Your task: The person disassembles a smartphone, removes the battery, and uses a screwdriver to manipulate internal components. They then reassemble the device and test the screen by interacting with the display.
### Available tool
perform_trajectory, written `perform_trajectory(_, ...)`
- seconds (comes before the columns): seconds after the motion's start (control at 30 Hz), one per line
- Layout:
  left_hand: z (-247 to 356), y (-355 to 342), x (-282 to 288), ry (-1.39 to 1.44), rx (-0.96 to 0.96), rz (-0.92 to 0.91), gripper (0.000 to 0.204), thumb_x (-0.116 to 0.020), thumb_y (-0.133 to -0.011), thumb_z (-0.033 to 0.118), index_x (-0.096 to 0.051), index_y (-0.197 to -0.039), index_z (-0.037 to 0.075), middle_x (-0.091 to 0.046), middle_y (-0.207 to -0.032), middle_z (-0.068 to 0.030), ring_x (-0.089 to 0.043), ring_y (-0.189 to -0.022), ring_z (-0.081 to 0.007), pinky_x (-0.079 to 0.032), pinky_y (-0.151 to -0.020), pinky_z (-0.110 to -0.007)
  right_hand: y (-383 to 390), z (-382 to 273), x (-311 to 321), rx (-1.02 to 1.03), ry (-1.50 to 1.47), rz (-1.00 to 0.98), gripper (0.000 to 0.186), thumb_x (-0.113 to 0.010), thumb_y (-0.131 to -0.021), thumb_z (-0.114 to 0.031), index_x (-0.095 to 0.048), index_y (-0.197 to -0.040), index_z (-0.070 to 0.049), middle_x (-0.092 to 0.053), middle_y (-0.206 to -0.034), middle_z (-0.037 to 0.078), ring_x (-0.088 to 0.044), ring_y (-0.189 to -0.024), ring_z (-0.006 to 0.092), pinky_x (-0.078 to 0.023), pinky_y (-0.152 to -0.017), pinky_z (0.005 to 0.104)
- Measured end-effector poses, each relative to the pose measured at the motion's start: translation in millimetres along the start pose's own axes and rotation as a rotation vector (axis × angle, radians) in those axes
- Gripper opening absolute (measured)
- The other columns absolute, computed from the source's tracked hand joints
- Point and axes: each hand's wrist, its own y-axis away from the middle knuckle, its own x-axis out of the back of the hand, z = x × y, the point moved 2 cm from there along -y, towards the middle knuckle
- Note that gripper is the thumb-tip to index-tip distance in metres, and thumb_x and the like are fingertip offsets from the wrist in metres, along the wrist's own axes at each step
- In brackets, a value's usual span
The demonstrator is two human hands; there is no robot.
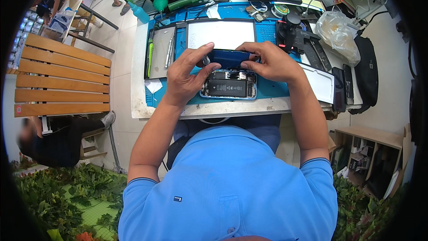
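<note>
An opened smartphone [228,88] lies on the blue work mat, its black battery and inner parts showing. Above its far edge a dark blue phone screen [229,59] stands tilted up. My left hand [189,71] is closed at the screen's left end; a small silver, round-ended tool [206,60] also sits between its fingers, mostly hidden. At the other end, my right hand [269,62] pinches the screen between thumb and fingers. Behind the screen is a white board [220,33] in a dark frame. Whether the screen is still joined to the phone by a cable, I cannot tell.
On the left, a tray [159,51] holds a green tool and a slim metal one. A green blower bulb [160,2] and a blue bottle [139,13] stand behind. To the right are a black clamp-like device [290,31], a plastic bag [337,35] and a white tray [318,85].
</note>
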Motion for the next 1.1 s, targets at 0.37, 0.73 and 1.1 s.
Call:
perform_trajectory(0.37, 1.1, -0.5, -1.1, -0.007, -0.006, 0.015, 0.066, -0.094, -0.086, 0.006, -0.070, -0.147, 0.008, -0.079, -0.119, -0.0111, -0.074, -0.096, -0.0162, -0.065, -0.077, -0.029, -0.6, 4.6, -1.6, 0.017, -0.007, 0.002, 0.031, -0.078, -0.096, -0.005, -0.075, -0.127, -0.004, -0.083, -0.096, 0.019, -0.082, -0.087, 0.0294, -0.060, -0.075, 0.0387)
perform_trajectory(0.73, 4.8, -5.7, 3.8, -0.088, -0.072, -0.032, 0.067, -0.098, -0.080, 0.005, -0.074, -0.142, 0.009, -0.082, -0.121, -0.0119, -0.077, -0.091, -0.0182, -0.064, -0.073, -0.028, -0.5, 5.9, -0.5, -0.032, -0.016, -0.050, 0.038, -0.079, -0.098, -0.007, -0.072, -0.135, 0.000, -0.081, -0.103, 0.014, -0.072, -0.085, 0.0194, -0.057, -0.079, 0.0358)
perform_trajectory(1.1, 12.1, -11.9, 21.1, 0.070, 0.155, -0.120, 0.057, -0.094, -0.085, 0.003, -0.080, -0.139, 0.014, -0.076, -0.112, -0.0086, -0.077, -0.091, -0.0161, -0.065, -0.076, -0.032, -1.0, 12.4, -1.9, 0.036, 0.026, -0.022, 0.037, -0.078, -0.098, -0.007, -0.073, -0.133, -0.001, -0.079, -0.097, 0.016, -0.072, -0.084, 0.0202, -0.055, -0.074, 0.0368)
